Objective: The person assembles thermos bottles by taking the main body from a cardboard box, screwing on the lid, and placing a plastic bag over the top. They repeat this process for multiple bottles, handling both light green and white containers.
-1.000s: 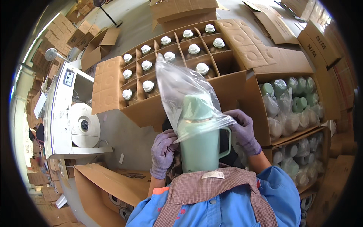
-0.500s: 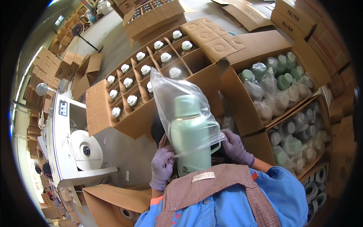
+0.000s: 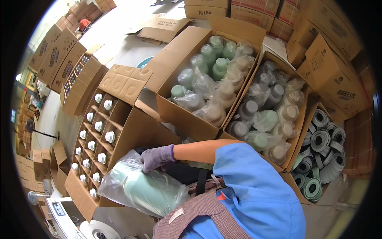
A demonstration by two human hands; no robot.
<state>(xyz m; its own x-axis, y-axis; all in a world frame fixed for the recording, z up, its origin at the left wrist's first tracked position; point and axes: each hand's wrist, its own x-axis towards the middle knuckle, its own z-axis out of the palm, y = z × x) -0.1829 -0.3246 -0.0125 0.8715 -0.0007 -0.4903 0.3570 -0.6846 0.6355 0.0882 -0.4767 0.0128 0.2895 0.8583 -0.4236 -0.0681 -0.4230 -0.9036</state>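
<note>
A pale green thermos jug (image 3: 149, 187) lies tilted across my lap inside a clear plastic bag (image 3: 113, 185). Its capped end points toward the left, and the bag's film now covers most of the visible body. My right hand (image 3: 159, 156), in a purple-grey glove, is closed on the jug's upper side through the film; the handle cannot be made out beneath it. My left hand is out of sight. Left of the jug stands a divided carton (image 3: 133, 129) holding several upright bottle-like pieces with white tops (image 3: 102, 158).
Right of me stand a carton of bagged green jugs (image 3: 175, 105) and a carton of bagged greyish and green ones (image 3: 296, 137). Ring-shaped parts (image 3: 320, 139) fill a box at far right. A white machine (image 3: 59, 213) is at lower left. Stacked cartons (image 3: 332, 75) rise behind.
My view has swung to the right. The jug has gone from upright to tilted left, and the bag has come down over it. My left hand has left the view.
</note>
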